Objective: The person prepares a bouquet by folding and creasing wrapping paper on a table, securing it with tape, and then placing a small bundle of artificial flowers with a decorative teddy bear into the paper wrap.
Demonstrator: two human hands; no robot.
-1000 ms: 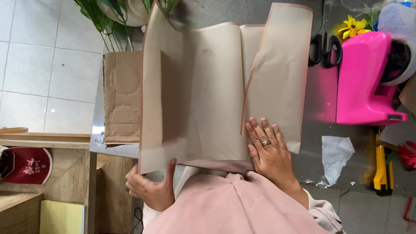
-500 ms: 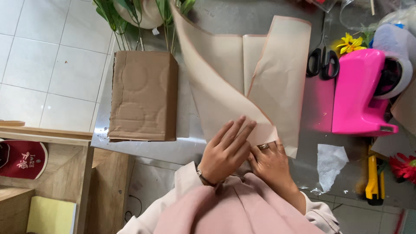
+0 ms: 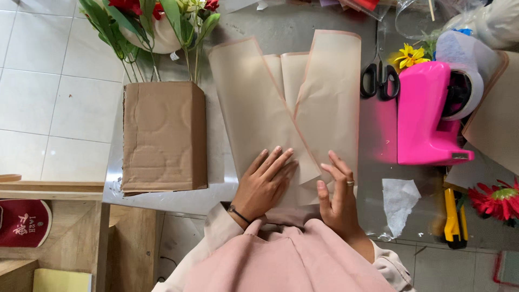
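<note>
1. Both hands are lying flat on the tan paper (image 3: 281, 108) in the middle of the frame. No grip is closing on anything; the fingers are spread out and pressing down.
2. The left hand (image 3: 265, 181) is resting palm down on the bottom part of the long folded strip that is slanting from the upper middle down to the lower middle. A dark band is sitting on its wrist.
3. The right hand (image 3: 338, 194) is lying just beside it, fingers open, touching the bottom edge of the paper where the folds are meeting. A ring is showing on one finger.
4. The paper is lying on the grey surface (image 3: 216, 162), folded into a few long flaps that are fanning out toward the top of the frame.
5. A brown cardboard box (image 3: 164, 135) is sitting left of the paper, near but not touching it.
6. Flowers with green stems (image 3: 157, 27) are standing in the upper left, behind the box.
7. Black-handled scissors (image 3: 380, 75) are lying just right of the paper.
8. A pink tape holder (image 3: 427, 116) is sitting at the right, with a yellow flower (image 3: 410, 54) above it.
9. A yellow cutter knife (image 3: 453, 216) and a red flower (image 3: 500, 197) are lying in the lower right.
</note>
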